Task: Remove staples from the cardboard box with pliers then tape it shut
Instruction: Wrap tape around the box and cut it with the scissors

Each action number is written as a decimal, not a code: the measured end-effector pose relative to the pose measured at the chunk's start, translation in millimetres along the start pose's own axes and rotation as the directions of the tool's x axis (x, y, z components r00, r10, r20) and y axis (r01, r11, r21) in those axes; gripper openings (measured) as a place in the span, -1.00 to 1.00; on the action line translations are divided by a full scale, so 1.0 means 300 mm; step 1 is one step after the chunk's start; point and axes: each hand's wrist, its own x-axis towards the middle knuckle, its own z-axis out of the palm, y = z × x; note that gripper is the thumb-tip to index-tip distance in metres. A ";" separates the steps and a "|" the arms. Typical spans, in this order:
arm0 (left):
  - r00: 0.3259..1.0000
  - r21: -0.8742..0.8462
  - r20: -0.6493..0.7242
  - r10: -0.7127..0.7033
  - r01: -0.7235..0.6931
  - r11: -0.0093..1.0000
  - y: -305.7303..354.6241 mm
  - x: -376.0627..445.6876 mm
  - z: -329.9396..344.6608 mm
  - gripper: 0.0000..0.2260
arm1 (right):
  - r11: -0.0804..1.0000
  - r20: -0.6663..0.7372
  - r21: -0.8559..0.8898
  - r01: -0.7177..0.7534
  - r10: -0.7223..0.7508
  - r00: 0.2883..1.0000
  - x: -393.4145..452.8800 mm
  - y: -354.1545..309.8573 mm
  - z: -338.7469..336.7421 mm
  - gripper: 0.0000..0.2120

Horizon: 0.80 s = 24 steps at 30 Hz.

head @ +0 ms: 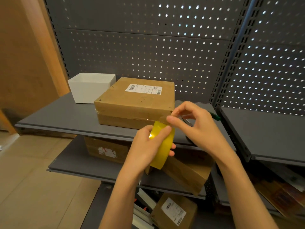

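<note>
Fingers of the left hand (149,146) curl round the yellow tape roll (162,146); the right hand (191,123) pinches its free end. The cardboard box (137,101) sits mid-shelf (57,116), tape already along its front edge. Best pull level, then press down flat.

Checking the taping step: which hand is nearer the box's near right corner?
Right. The right hand pinches tape just beside the box corner; the left hand grips the tape roll lower down.
</note>
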 end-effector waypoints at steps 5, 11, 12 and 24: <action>0.994 0.007 0.099 -0.042 0.042 0.999 0.006 0.006 -0.016 -0.75 | 0.995 -0.142 0.075 -0.072 0.082 0.986 0.015 0.040 0.016 -0.97; 0.981 -0.037 0.187 -0.053 0.061 0.997 -0.027 0.004 -0.041 -0.70 | 0.991 -0.212 0.086 -0.099 0.115 0.971 0.020 0.096 0.027 -0.96; 0.983 -0.043 0.178 -0.054 0.062 0.997 -0.032 0.007 -0.040 -0.71 | 0.994 -0.214 0.059 -0.087 0.097 0.972 0.021 0.100 0.029 -0.96; 0.995 -0.036 -0.095 -0.031 0.028 0.999 0.059 0.080 0.003 -0.74 | 0.999 -0.192 0.001 0.050 -0.049 0.980 0.237 0.103 -0.010 -0.94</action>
